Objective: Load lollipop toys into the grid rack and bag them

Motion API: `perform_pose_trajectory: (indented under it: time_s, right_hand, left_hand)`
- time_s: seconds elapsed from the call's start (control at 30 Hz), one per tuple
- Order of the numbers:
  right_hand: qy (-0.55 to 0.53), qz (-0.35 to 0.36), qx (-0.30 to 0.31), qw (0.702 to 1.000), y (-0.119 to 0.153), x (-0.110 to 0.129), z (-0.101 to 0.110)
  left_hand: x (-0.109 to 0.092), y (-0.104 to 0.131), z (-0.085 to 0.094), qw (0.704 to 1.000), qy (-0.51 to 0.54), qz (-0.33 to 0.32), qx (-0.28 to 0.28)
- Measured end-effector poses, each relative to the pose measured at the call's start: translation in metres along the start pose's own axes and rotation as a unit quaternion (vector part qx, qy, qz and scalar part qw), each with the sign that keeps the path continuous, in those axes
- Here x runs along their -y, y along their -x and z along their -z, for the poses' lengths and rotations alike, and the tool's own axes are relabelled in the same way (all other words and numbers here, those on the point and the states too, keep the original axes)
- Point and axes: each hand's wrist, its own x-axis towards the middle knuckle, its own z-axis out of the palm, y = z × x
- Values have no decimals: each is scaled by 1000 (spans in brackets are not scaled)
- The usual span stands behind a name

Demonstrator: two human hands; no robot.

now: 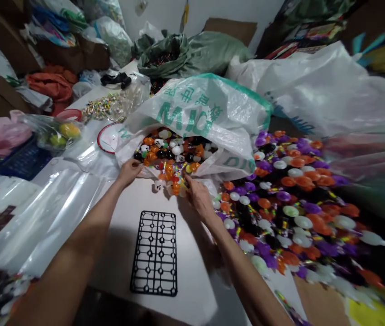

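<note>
At the mouth of the bag [240,122], my left hand [130,172] pinches its edge; my right hand [199,197] touches the trinkets [175,188], grip unclear. Tugging that edge could spill more onto the black grid [156,244].

Bare surface [121,231] flanks the black grid [157,254] on both sides. Beyond the grid, the white sack [236,133] and spilled trinkets [169,174] bar passage; plastic sheets [48,213] crowd farther left, a colourful heap [290,203] farther right.
</note>
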Motion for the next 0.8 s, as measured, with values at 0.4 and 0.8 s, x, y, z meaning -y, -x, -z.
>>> perform_pose_trajectory:
  time_s: [0.4, 0.8]
  right_hand:
    - [10, 35, 106, 994, 81, 47, 17]
    - [-182, -322, 45, 928, 89, 83, 9]
  left_hand:
    - [-59, -30, 49, 972, -226, -20, 64]
    - [-47, 184, 6, 960, 248, 111, 64]
